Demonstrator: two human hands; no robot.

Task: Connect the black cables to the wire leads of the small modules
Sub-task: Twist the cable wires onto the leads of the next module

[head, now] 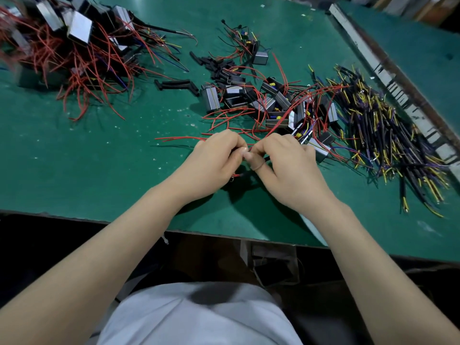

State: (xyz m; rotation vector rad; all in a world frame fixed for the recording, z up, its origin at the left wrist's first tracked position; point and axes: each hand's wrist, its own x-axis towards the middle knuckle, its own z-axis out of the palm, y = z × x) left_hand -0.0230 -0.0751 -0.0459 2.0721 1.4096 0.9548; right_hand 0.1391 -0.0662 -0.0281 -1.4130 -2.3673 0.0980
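Just in front of the module pile, I had my left hand and right hand pinching a red lead together, apparently mid-joining; next I judged it needed a cable from the black cables right of that pile.

L hand & R hand meet fingertip-to-fingertip, fingers curled, pinching.

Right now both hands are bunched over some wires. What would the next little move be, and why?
Probably keep twisting the joint tight. The left hand and right hand pinch together at one spot where a red lead meets a black cable; the joint itself is hidden by the fingertips.
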